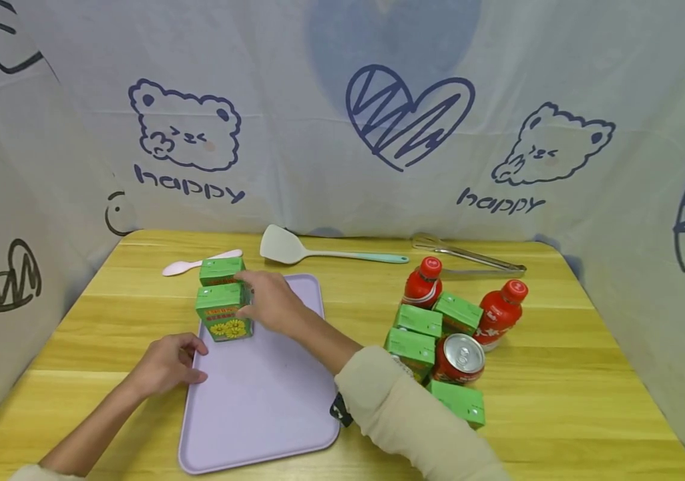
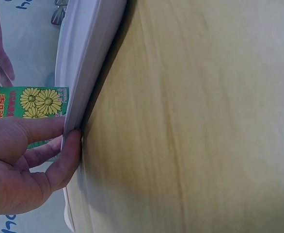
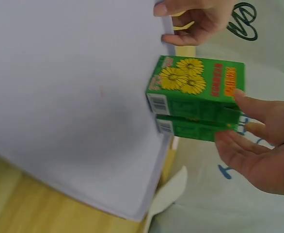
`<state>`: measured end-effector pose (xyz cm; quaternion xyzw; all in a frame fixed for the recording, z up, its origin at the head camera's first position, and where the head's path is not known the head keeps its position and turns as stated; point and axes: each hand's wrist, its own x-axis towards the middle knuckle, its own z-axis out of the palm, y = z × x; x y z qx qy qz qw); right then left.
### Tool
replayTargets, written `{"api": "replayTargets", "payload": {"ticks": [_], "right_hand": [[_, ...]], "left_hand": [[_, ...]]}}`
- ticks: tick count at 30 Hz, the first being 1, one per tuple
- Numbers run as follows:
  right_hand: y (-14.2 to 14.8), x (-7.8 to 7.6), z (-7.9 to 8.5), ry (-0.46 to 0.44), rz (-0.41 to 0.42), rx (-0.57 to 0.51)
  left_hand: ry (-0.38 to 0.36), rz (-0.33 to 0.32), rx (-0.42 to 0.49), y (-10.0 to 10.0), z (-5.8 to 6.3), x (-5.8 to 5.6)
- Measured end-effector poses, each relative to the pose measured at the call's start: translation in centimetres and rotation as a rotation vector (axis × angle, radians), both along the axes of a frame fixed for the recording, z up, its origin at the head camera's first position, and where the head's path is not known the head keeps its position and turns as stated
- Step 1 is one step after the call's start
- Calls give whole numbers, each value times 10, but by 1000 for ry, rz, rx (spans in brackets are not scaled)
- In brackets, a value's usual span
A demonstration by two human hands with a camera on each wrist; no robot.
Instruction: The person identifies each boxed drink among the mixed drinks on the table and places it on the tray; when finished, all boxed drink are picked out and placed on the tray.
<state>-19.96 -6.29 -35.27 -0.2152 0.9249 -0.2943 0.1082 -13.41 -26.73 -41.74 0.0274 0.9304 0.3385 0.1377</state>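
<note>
My left hand [image 1: 168, 364] pinches the left rim of a lilac tray [image 1: 270, 401]; in the left wrist view its thumb lies outside the rim. Two green drink cartons with yellow flowers stand upright, one behind the other, at the tray's far left corner. My right hand [image 1: 273, 300] is at their right side. In the right wrist view its thumb holds the top corner of the front carton [image 3: 195, 80], and a fingertip lies over the side of the rear carton [image 3: 190, 128]. The palm side faces the cartons' tops.
Right of the tray stand two red bottles [image 1: 422, 284], a red can [image 1: 459, 359] and several more green cartons [image 1: 459, 312]. Along the back lie a pink spoon [image 1: 180, 268], a white spatula [image 1: 282, 246] with a mint handle and metal tongs [image 1: 469, 255]. Cloth [image 1: 294, 167] hangs behind the table.
</note>
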Motion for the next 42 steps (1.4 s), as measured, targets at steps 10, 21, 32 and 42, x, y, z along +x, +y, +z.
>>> {"api": "replayTargets", "payload": {"ticks": [10,21,32,42], "right_hand": [[46,15,38,-17,80,-14],[117,33,55,56,131,-129],[194,55,54,103,33,-149],[249,90,46,100,-46,-166]], "left_hand": [[-10,11,-22,0,0,-2],[-24,10,-17,0,0,-2],[-15,-1,-20,0,0,-2],[-21,4,-26,1,-1,-3]]}}
